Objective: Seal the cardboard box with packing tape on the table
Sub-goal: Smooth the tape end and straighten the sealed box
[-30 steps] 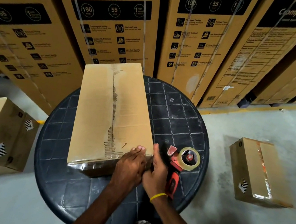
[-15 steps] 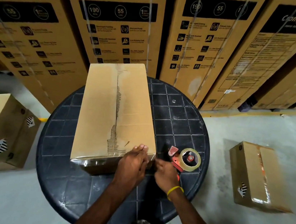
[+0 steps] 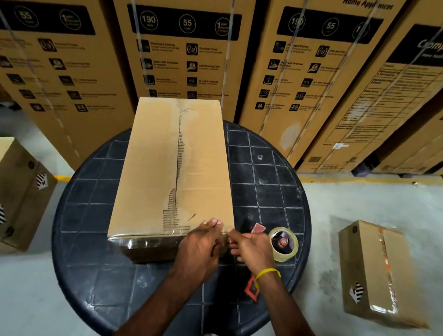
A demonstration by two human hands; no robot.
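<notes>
Our cardboard box sits on the table, long axis and seam running straight away from us. Left hand presses flat on its near right corner. Right hand curls just beside it, can't tell if it's pinching tape.

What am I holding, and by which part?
Left hand presses the box's near right corner. Right hand lies over the tape dispenser; grip unclear.
</notes>
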